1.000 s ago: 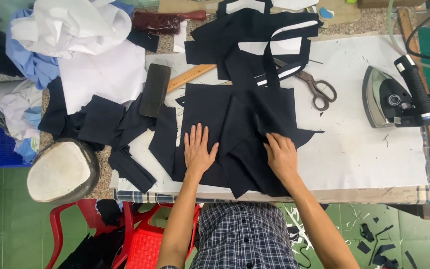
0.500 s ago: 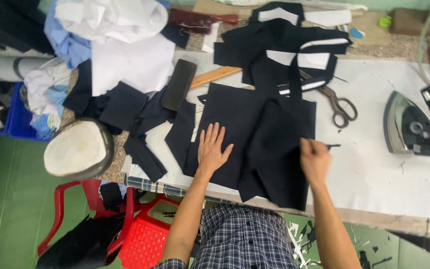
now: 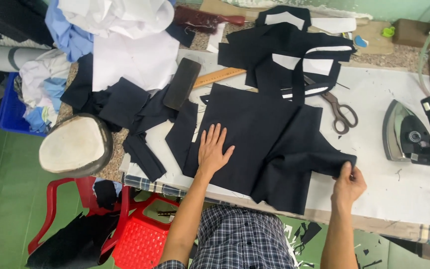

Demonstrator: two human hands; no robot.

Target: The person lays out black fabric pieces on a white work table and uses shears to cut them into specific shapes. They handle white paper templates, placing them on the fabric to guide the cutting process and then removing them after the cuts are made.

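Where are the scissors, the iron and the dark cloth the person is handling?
scissors (image 3: 343, 113), head view, on the crossed blades just above the handle loops.
iron (image 3: 405, 132), head view, on its shiny metal soleplate.
dark cloth (image 3: 255, 134), head view, on the flat middle of the panel.

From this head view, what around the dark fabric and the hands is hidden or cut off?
- Right hand: fingertips tucked under the dark fabric panel, so the grip is unclear.
- Table beneath the panel: covered.
- Iron: handle end cut by the right edge.
- Scissors: blade tips hidden under black strips.
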